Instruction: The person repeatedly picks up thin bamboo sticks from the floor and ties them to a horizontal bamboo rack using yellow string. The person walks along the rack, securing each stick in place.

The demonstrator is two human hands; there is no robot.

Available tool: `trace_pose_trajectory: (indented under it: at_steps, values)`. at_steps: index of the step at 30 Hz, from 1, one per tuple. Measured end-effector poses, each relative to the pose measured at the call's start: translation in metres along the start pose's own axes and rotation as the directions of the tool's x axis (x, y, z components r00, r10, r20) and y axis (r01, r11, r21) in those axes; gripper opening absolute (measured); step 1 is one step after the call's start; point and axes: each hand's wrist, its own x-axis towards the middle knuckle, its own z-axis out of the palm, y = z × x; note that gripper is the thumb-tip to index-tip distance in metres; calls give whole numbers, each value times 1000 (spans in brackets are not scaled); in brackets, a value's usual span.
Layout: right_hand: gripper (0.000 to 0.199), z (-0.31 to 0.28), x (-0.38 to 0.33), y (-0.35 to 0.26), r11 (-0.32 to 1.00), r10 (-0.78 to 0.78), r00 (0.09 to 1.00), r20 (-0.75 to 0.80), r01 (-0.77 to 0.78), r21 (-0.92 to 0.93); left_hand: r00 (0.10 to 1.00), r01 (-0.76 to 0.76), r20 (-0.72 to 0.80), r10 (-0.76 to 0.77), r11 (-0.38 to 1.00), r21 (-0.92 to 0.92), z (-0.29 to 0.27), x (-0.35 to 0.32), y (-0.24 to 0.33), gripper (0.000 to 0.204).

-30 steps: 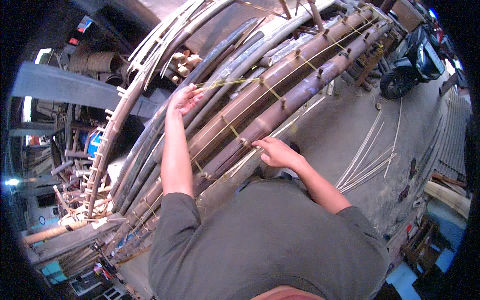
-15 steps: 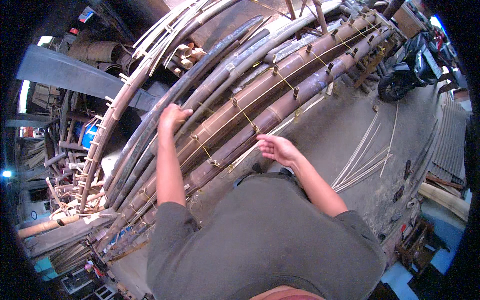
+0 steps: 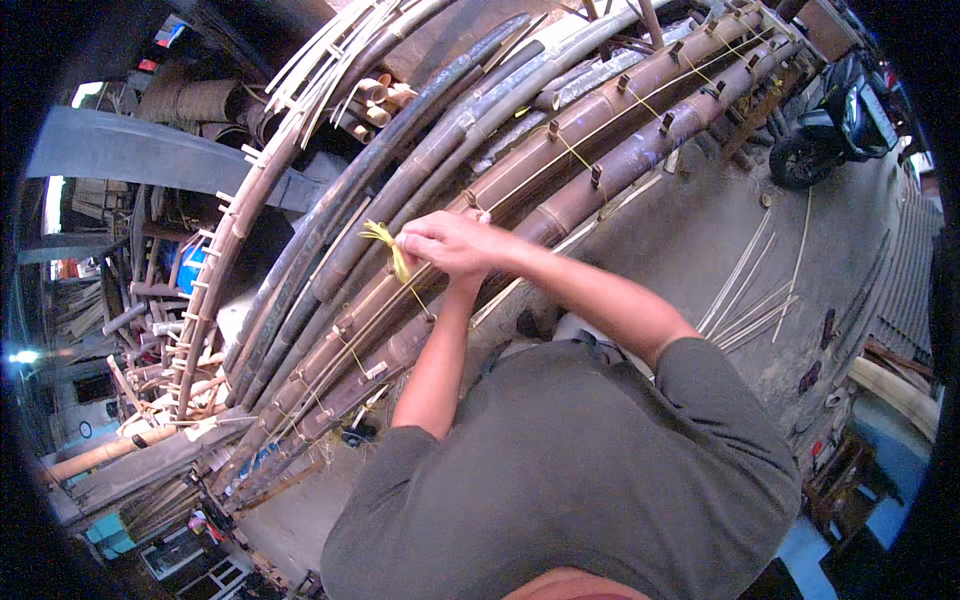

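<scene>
Lying side by side across the view, the long bamboo poles [image 3: 600, 150] take up most of the workspace, crossed by thin yellow cord at wooden pegs [image 3: 594, 176]. Over them both hands meet: the right hand [image 3: 455, 243] is pinched shut on a loop of yellow cord [image 3: 388, 243], while the left hand [image 3: 478, 268] sits just behind and under it, mostly hidden, so its grip cannot be told

No packages, labels or screens show clearly here. Far up at the left edge, above the stacked poles, a small red and blue panel [image 3: 168, 32] hangs, too blurred to identify.
</scene>
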Motion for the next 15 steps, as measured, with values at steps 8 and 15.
trace_pose_trajectory:
  at_steps: [8, 15]
  values:
    - [47, -73, 37, 16, 855, 176, 970, 167, -235, 463, 997, 71, 26, -78, 975, 209, -20, 10, 29, 26]
    - [45, -17, -132, 71, 913, 19, 951, 308, 109, -392, 975, 207, 25, -222, 941, 269, -25, 17, 54, 27]
